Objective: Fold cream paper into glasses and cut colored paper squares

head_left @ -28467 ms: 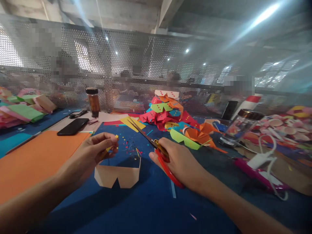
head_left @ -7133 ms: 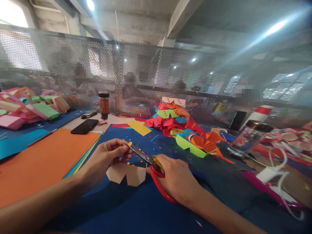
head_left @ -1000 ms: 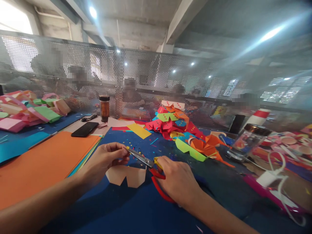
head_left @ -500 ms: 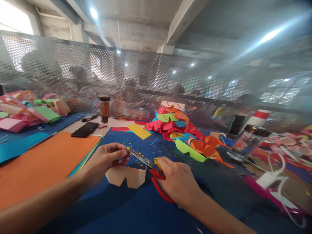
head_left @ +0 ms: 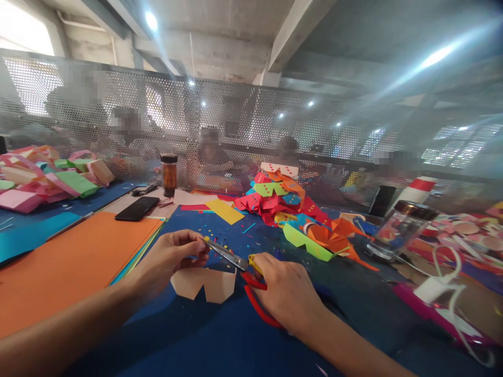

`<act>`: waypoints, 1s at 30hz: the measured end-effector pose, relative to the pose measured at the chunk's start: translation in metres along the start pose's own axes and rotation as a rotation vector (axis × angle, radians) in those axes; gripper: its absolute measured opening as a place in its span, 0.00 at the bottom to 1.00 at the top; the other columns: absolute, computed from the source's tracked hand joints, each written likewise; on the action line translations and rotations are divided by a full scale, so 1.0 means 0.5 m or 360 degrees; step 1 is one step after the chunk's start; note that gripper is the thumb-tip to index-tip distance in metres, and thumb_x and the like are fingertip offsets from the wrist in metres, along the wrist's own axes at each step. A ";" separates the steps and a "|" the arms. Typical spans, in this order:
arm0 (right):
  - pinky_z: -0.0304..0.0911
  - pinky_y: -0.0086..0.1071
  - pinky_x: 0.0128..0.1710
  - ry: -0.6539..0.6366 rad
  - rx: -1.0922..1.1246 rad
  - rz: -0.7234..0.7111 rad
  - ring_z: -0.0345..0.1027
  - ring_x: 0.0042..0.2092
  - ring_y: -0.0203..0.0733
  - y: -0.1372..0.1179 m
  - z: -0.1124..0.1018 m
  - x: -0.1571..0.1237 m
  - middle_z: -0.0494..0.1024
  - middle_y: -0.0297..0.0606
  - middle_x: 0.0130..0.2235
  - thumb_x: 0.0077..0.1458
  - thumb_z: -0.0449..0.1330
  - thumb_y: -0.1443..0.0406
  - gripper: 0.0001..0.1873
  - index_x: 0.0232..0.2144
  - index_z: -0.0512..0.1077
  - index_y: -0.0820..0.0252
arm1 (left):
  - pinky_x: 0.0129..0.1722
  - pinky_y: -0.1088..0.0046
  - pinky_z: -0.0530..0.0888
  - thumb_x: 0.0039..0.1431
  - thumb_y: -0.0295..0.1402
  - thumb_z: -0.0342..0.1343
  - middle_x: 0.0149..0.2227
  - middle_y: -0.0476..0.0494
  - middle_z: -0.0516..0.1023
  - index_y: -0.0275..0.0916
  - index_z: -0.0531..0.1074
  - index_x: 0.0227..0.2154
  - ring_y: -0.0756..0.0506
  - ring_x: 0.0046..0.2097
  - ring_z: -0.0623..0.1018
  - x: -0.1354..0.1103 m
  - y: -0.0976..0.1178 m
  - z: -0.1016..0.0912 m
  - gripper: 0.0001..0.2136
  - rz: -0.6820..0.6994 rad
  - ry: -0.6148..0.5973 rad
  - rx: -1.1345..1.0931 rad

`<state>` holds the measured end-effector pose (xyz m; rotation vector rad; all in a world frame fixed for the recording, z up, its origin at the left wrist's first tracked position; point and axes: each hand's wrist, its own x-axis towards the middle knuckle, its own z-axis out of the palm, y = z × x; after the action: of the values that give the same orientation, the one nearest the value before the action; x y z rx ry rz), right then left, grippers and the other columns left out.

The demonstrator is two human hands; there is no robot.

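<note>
Left hand (head_left: 190,249): thumb and fingers pinch 1 small bright yellow piece of paper (head_left: 206,239) above the blue tabletop (head_left: 176,340). Right hand (head_left: 281,285): fingers curl round the red-handled metal scissors (head_left: 228,254), which show a yellow part at the grip. The blade tips meet the yellow piece at the left fingertips; whether the blades are fully together cannot be told.

1 notched, mask-shaped beige paper piece (head_left: 222,285) sits on the tabletop just below the left hand, near the scissors; whether it lies flat or stands on edge is unclear. Loose coloured paper scraps (head_left: 248,228) lie beyond the blades. Farther back are 1 yellow paper sheet (head_left: 226,211) and a multicoloured heap of cut paper (head_left: 267,204).

Risks, as judged: the blade tips sit beside the left fingertips, so a slight overreach could nick a finger. The yellow piece is tiny; a loose pinch could let it twist, leaving a crooked edge. If dropped, it could be lost among the scraps. A lowered hand could crease the beige piece.
</note>
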<state>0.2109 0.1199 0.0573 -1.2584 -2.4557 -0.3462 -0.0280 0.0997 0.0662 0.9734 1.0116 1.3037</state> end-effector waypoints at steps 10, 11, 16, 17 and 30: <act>0.39 0.35 0.25 0.0059 -0.0042 -0.0034 0.66 0.24 0.38 0.002 0.005 -0.001 0.76 0.33 0.27 0.54 0.52 0.64 0.06 0.28 0.68 0.58 | 0.33 0.75 0.73 0.43 0.36 0.69 0.25 0.49 0.77 0.36 0.74 0.23 0.51 0.29 0.75 0.001 0.000 -0.001 0.11 -0.0010 -0.0007 0.0047; 0.39 0.35 0.25 0.0050 -0.0049 -0.0037 0.66 0.24 0.38 0.002 0.005 -0.001 0.76 0.34 0.27 0.54 0.52 0.64 0.07 0.28 0.67 0.58 | 0.33 0.75 0.73 0.44 0.36 0.69 0.25 0.49 0.77 0.36 0.74 0.23 0.51 0.29 0.75 0.001 0.000 -0.001 0.11 -0.0008 -0.0011 0.0054; 0.39 0.35 0.25 0.0009 -0.0050 -0.0044 0.67 0.24 0.39 0.002 0.004 -0.001 0.76 0.35 0.27 0.55 0.52 0.63 0.08 0.27 0.67 0.58 | 0.32 0.75 0.73 0.44 0.36 0.69 0.25 0.49 0.76 0.36 0.74 0.23 0.50 0.29 0.75 0.000 0.003 0.000 0.11 -0.0002 -0.0025 0.0080; 0.39 0.34 0.25 0.0000 -0.0037 -0.0031 0.68 0.24 0.39 0.002 0.004 0.000 0.76 0.35 0.27 0.56 0.53 0.62 0.08 0.27 0.67 0.58 | 0.32 0.75 0.73 0.44 0.36 0.69 0.26 0.48 0.76 0.35 0.75 0.23 0.50 0.29 0.75 0.000 0.003 -0.001 0.11 -0.0008 -0.0031 0.0075; 0.46 0.32 0.25 -0.0058 0.0113 0.0118 0.69 0.26 0.40 0.009 0.003 0.012 0.73 0.32 0.24 0.56 0.57 0.58 0.12 0.25 0.64 0.57 | 0.34 0.77 0.76 0.48 0.32 0.68 0.33 0.43 0.81 0.33 0.77 0.31 0.51 0.30 0.78 0.009 0.002 -0.017 0.10 -0.0077 -0.0091 -0.0108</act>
<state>0.2110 0.1271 0.0588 -1.3330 -2.4210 -0.2164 -0.0362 0.1041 0.0647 0.9243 0.9361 1.2552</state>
